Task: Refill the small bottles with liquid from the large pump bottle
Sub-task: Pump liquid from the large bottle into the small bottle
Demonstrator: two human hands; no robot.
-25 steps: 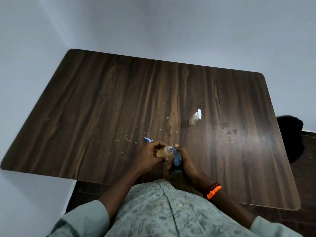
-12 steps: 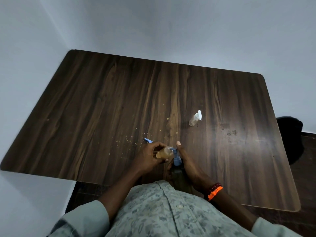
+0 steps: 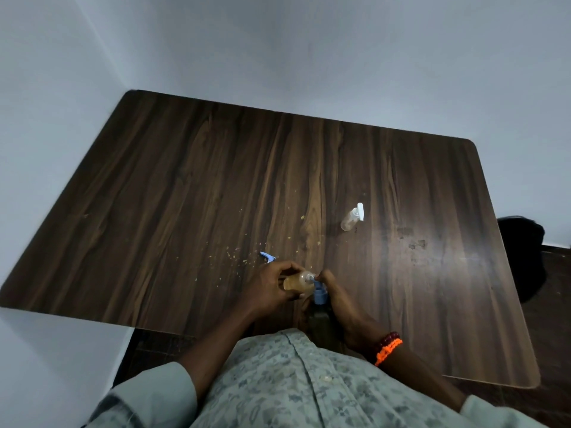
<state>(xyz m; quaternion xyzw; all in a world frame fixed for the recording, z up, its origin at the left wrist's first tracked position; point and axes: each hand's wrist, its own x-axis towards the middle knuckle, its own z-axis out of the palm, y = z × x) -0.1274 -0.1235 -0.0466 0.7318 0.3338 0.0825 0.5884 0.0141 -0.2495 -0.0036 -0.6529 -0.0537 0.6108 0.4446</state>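
Crumbs [image 3: 230, 254] lie scattered on the dark wood-grain table [image 3: 154, 211], just beyond the hands. A small clear bottle with a white spray cap [image 3: 352, 217] lies on its side farther out to the right, well apart from both hands. A blue cap piece [image 3: 267, 257] rests on the table, touching the far edge of the left hand [image 3: 265, 288]. A dark object [image 3: 522, 242] sits off the table's right edge.

The left hand curls its fingers round a small bottle of amber liquid [image 3: 298, 283], held tilted with its open mouth against the blue pump head [image 3: 319, 296] of the large pump bottle [image 3: 319, 322]. That bottle's dark body stands at the near table edge, mostly hidden between the forearms. The right hand [image 3: 343, 307], with red and orange bracelets [image 3: 387, 347] at the wrist, wraps the pump's neck, one finger raised over the pump head.
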